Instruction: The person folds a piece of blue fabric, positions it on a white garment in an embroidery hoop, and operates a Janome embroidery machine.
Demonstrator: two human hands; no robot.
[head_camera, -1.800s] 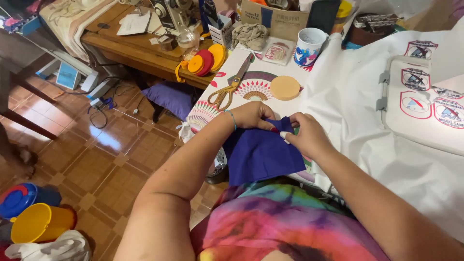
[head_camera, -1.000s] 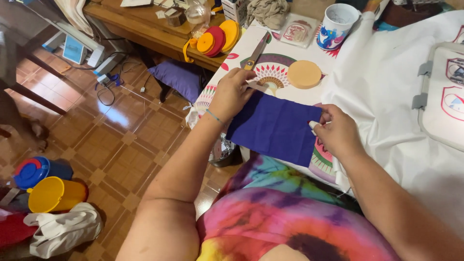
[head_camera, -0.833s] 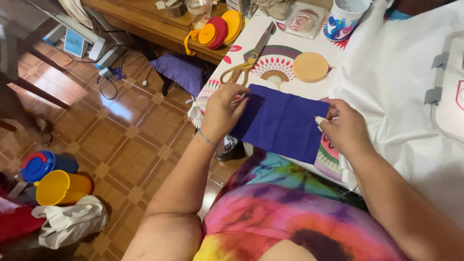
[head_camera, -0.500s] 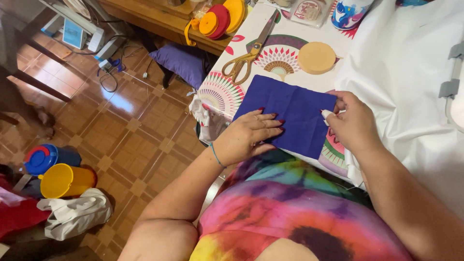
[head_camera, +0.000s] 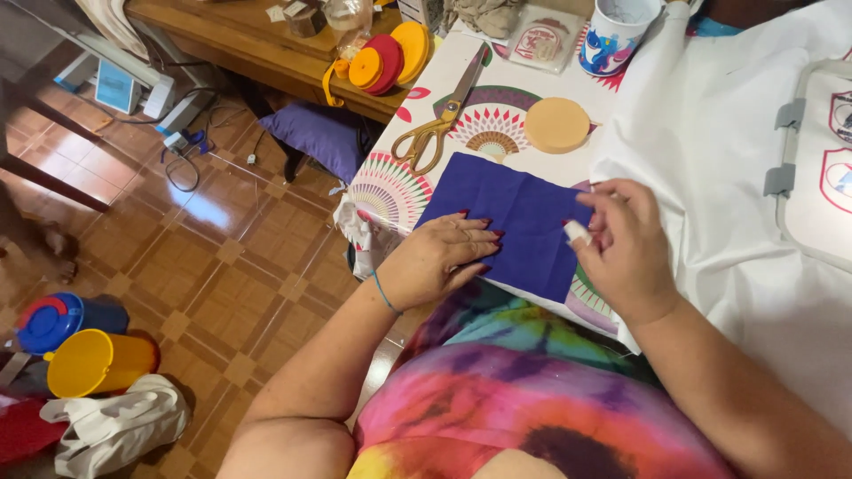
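Note:
A dark blue square of cloth (head_camera: 519,213) lies spread flat on the patterned tablecloth (head_camera: 390,182) near the table's front edge. My left hand (head_camera: 439,257) rests palm down on the cloth's near left corner, fingers spread. At the cloth's right edge my right hand (head_camera: 626,244) pinches it between thumb and fingertips; one finger has a white wrap. Gold-handled scissors (head_camera: 439,124) lie just beyond the cloth, and a round tan disc (head_camera: 556,124) sits to their right.
White fabric (head_camera: 710,195) covers the table's right side, with a framed hoop (head_camera: 812,168) on it. A painted mug (head_camera: 615,35) stands at the back. Coloured lids (head_camera: 388,60) lie on a wooden desk. Below left, tiled floor with a purple cushion (head_camera: 319,133), yellow and blue tubs (head_camera: 75,341).
The blue cloth, bunched in both hands at first, has been unfolded and laid flat. My left hand slid from its far edge down to its near left corner.

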